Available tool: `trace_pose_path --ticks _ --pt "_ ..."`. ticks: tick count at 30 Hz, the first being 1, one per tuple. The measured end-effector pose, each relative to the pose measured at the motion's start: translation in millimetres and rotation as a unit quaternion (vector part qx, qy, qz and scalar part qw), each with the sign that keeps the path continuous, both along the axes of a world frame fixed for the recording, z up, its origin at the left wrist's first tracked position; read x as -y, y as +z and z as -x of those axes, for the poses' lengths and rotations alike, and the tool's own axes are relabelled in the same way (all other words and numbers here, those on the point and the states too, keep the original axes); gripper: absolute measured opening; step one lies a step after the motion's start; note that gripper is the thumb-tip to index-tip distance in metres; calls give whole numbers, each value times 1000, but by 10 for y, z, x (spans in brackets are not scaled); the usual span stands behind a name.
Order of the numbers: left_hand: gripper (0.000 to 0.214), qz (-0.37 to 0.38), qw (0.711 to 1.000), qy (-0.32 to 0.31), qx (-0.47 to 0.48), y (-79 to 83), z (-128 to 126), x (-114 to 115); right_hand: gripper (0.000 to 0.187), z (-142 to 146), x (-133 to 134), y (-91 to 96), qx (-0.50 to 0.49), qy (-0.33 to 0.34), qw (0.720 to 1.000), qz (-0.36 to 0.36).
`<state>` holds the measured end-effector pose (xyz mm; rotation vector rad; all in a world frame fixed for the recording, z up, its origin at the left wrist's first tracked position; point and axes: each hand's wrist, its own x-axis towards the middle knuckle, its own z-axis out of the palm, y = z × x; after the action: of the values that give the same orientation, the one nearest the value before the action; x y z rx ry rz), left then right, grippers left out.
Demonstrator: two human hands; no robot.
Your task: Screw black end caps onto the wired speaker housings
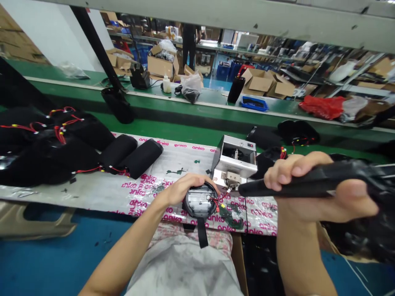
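Note:
My left hand point(182, 188) is closed round the rim of a black cylindrical case point(200, 202) at the table's front edge. The case's open round end faces up, showing a dark inside with red wires point(217, 205), and a black strap point(202, 233) hangs from it. In my raised right hand point(308, 210) is a long black tapered tool point(259, 188), shaped like an electric screwdriver. Its narrow end points left, near the front of a small silver screw feeder point(236, 164); whether they touch I cannot tell.
Black fabric-covered cylinders point(143, 158) and more black pieces with red wires point(58, 144) lie at left. Others point(298, 133) sit at right. A green conveyor ledge point(160, 119) runs behind. Beyond it are cardboard boxes point(163, 65), a blue tray point(254, 104) and a standing person point(189, 43).

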<state>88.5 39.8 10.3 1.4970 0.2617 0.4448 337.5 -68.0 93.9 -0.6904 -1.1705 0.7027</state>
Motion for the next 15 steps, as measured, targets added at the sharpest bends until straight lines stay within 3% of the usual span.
trace_pose_path --ticks 3,6,9,12,15 --pt "51 13 1000 16 1 10 -18 22 59 111 -133 -184 23 -76 996 -50" --pt "51 23 1000 18 1 13 -26 28 71 219 -242 -286 26 -101 994 -36" --pt "49 45 999 13 8 3 -28 21 75 223 -319 -296 24 -71 997 17" --pt "47 56 998 16 17 -12 -30 17 75 92 -326 -262 11 6 996 89" --pt "47 56 998 10 21 -27 -34 21 64 -107 -195 -142 27 57 992 112"
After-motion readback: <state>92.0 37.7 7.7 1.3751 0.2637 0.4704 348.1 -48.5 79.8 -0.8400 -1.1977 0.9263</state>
